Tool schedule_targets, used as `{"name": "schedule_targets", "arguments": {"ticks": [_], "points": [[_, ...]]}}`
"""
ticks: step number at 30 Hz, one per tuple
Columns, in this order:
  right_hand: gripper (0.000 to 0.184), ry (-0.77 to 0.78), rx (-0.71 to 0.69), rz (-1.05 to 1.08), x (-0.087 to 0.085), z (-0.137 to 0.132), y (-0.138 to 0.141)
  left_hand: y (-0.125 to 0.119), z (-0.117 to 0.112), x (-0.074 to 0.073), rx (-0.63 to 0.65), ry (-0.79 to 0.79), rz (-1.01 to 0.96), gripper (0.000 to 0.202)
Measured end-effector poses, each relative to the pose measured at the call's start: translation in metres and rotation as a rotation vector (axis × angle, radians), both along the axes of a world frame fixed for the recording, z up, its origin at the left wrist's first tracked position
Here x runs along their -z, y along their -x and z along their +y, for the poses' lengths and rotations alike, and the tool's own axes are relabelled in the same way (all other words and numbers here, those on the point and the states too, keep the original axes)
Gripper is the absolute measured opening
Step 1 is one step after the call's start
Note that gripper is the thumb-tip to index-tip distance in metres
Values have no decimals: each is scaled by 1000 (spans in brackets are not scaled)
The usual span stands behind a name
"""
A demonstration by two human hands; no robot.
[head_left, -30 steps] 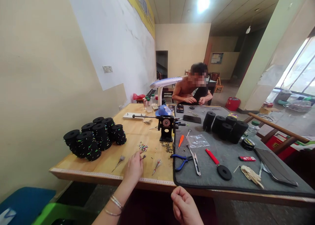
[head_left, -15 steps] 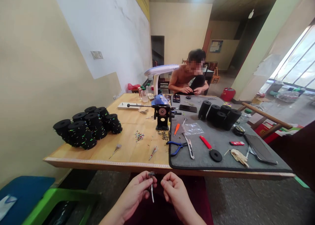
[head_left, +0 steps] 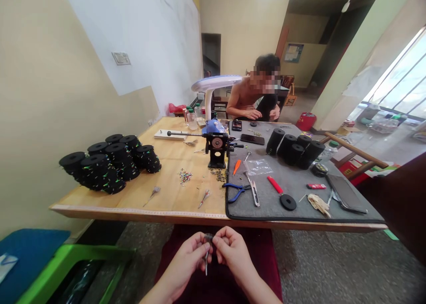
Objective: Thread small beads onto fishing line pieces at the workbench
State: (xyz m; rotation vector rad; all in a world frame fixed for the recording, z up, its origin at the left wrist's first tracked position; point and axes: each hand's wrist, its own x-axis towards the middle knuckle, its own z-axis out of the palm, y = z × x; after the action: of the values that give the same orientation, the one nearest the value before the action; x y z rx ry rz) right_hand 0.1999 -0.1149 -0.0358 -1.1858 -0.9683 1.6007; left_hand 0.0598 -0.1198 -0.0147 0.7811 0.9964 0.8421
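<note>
Below the table's front edge, my left hand (head_left: 191,257) is closed on a small bundle with a thin white stem (head_left: 206,268) that points down and a dark, bristly top. My right hand (head_left: 233,250) is pinched at the bundle's top, its fingertips meeting those of the left; what it grips is too small to make out. Similar small bundles lie on the wooden tabletop, one with reddish bits (head_left: 205,196) and a greyish one (head_left: 155,191). A pile of tiny coloured beads (head_left: 185,176) is spread behind them.
Black foam spools with coloured bits (head_left: 95,162) stand at left, plain black spools (head_left: 288,146) at right. A black winding device (head_left: 217,148) and lamp (head_left: 209,104) stand mid-table. Blue pliers (head_left: 235,192) and snips (head_left: 254,193) lie on the grey mat (head_left: 246,213). Another person (head_left: 246,104) sits opposite.
My right hand has moved left to meet the bundle in my left hand. The view has shifted slightly. The person opposite has moved their hands a little apart.
</note>
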Motion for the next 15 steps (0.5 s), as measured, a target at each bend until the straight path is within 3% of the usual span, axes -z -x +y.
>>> {"name": "schedule_targets", "arguments": {"ticks": [7, 15], "points": [[40, -6, 4, -18, 1, 1, 1, -2, 0, 1, 47, -86, 112, 27], [35, 9, 39, -65, 2, 0, 0, -4, 0, 0, -2, -78, 73, 22]]}}
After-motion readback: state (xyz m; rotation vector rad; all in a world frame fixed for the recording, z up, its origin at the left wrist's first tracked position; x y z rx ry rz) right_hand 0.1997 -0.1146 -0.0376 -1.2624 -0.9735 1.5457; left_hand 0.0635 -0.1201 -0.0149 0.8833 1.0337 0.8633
